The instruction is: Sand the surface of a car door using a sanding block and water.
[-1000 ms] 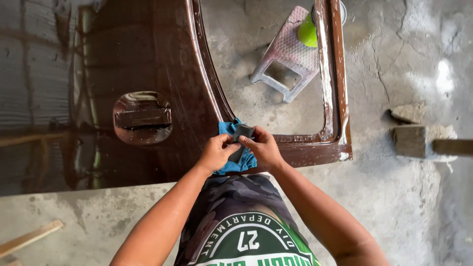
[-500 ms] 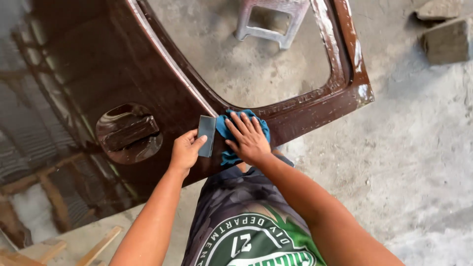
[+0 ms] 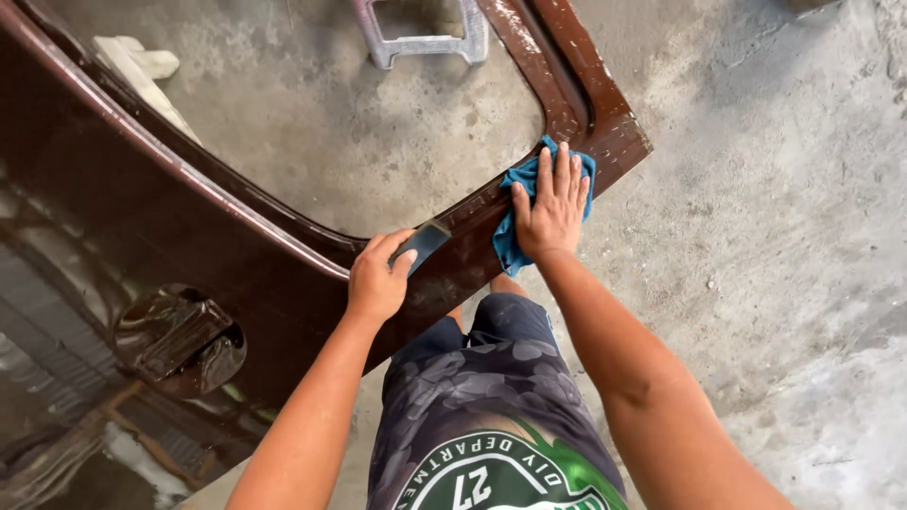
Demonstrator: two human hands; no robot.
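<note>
A glossy dark brown car door panel [image 3: 132,236] lies flat in front of me, its window frame [image 3: 586,104] running to the right. My left hand [image 3: 378,279] grips a small dark grey sanding block [image 3: 423,242] against the lower frame edge. My right hand [image 3: 551,203] lies flat with fingers spread on a blue cloth [image 3: 515,222], pressing it onto the frame near its corner. The door's handle recess [image 3: 179,335] sits at the lower left.
A grey plastic stool [image 3: 425,33] stands on the concrete floor [image 3: 756,236], seen through the window opening. A pale chunk of material [image 3: 142,71] lies at the upper left. Wooden slats [image 3: 132,444] show under the panel at the bottom left.
My hands have separated. The right hand has slid the blue cloth right along the frame toward its corner, while the left hand keeps the sanding block on the lower edge. The view has shifted.
</note>
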